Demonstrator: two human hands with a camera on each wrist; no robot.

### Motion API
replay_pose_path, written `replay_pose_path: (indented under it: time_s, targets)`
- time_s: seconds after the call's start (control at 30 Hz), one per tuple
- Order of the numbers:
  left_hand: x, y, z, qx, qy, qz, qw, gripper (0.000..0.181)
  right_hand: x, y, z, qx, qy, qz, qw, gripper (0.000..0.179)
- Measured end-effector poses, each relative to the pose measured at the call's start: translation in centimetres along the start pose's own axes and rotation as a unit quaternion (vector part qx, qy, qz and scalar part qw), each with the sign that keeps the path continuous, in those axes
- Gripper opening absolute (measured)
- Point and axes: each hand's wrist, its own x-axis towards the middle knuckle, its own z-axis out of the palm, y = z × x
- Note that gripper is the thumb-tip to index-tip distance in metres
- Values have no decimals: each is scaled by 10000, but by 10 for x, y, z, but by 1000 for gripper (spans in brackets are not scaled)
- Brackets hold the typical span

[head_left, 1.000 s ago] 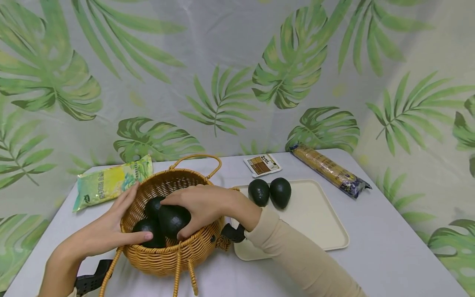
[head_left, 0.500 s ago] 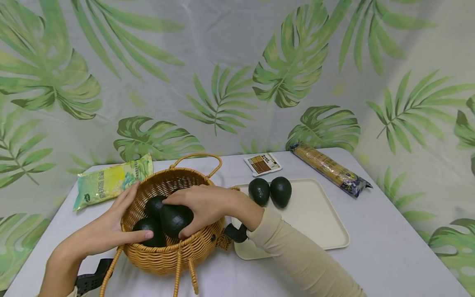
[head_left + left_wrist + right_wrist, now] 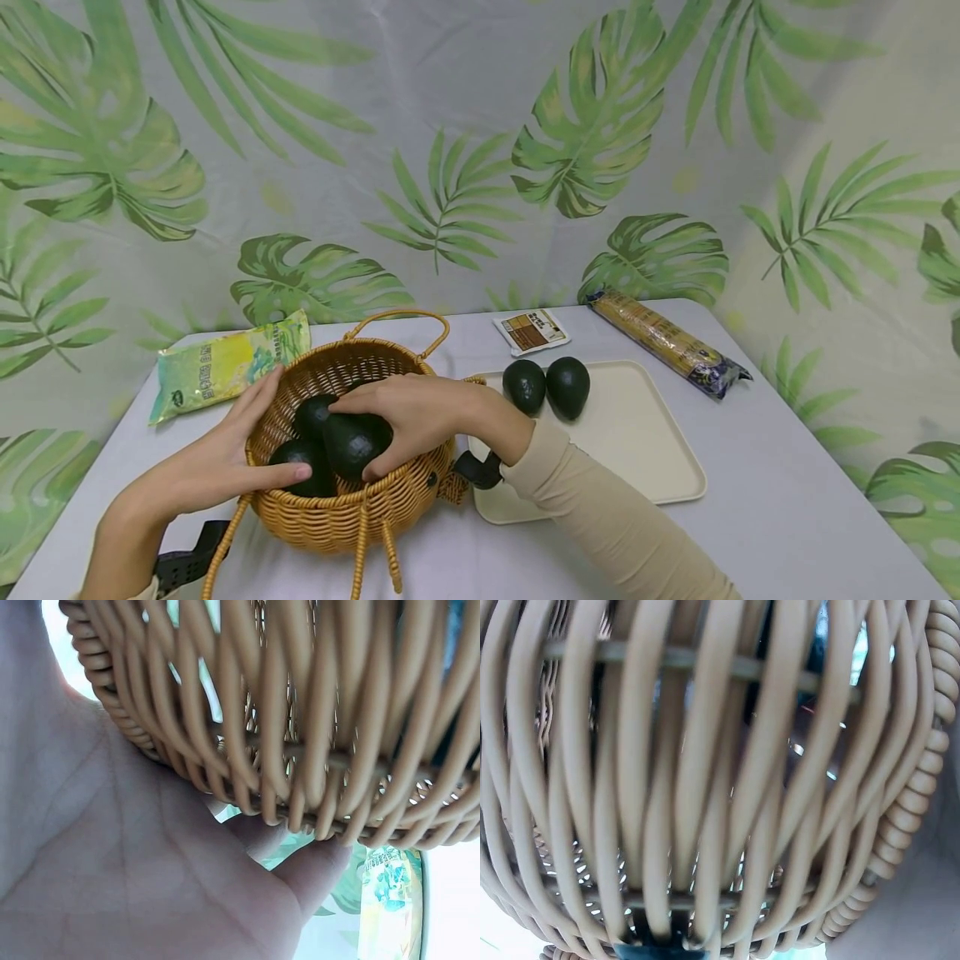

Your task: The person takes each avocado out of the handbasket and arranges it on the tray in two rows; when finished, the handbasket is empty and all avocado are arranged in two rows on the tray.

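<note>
A round wicker basket [image 3: 337, 533] stands on the table at front left, with several dark green avocados inside. My left hand [image 3: 198, 471] holds the basket's left side, thumb over the rim and the other fingers outside; the left wrist view shows the palm [image 3: 142, 855] against the weave. My right hand [image 3: 408, 417] reaches over the right rim and grips an avocado [image 3: 354, 448] inside the basket. Beside it lie one avocado [image 3: 309, 415] behind and another avocado [image 3: 300, 458] under my left thumb. In the right wrist view the basket wall [image 3: 705, 765] hides the fingers.
Right of the basket lies a cream tray [image 3: 637, 450] bearing two avocados [image 3: 567, 387]. Behind it are a small white-and-brown packet [image 3: 531, 332] and a long noodle-like package [image 3: 667, 342]. A green-yellow bag [image 3: 225, 367] lies behind the basket at left. A leaf-print curtain [image 3: 465, 167] closes the back.
My right hand and the gripped avocado have shifted very slightly to the right within the basket. The left hand, the basket and the other things look unchanged.
</note>
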Motion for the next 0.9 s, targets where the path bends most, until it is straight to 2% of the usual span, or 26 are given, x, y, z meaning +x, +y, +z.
replay_pose_path:
  time_s: [0.27, 0.63, 0.9]
  targets:
    - [0, 0, -1, 1, 59, 35, 10000, 119, 0, 2, 0, 88, 11, -52, 9999, 83]
    - [0, 0, 0, -26, -20, -19, 10000, 118, 0, 2, 0, 100, 34, -58, 9999, 82]
    - [-1, 2, 0, -28, 45, -17, 10000, 120, -6, 5, -4, 230, 235, -190, 9993, 84]
